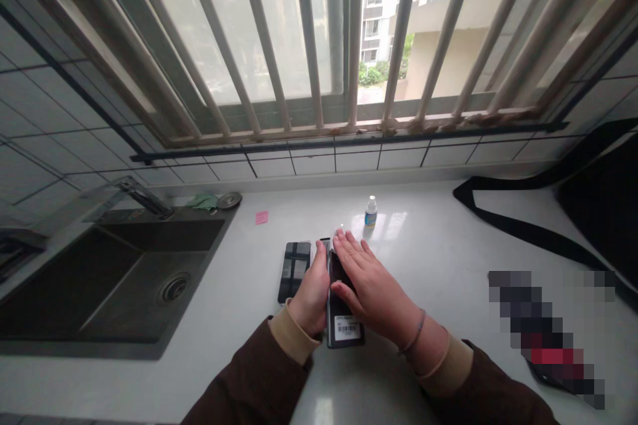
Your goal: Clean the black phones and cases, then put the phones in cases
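Note:
A dark phone (pixel 340 299) with a white barcode label near its lower end lies between my hands on the white counter. My left hand (pixel 312 292) grips its left edge, thumb pointing up along the side; the other fingers are hidden. Across the upper part of the phone lies my right hand (pixel 361 272), its fingers stretched out flat and the thumb apart, over the dark surface. A small whitish bit shows at the right fingertips, too small to name. Just left of my left hand rests a second phone (pixel 294 271), black screen up, reflecting the window.
A small white-capped bottle (pixel 371 214) stands beyond my right hand. A pink sticky note (pixel 262 218) lies farther left. The sink (pixel 164 339) with its faucet (pixel 144 196) is at left. A black strap (pixel 523 232) and a blurred-out item (pixel 543 339) lie at right, below the barred window.

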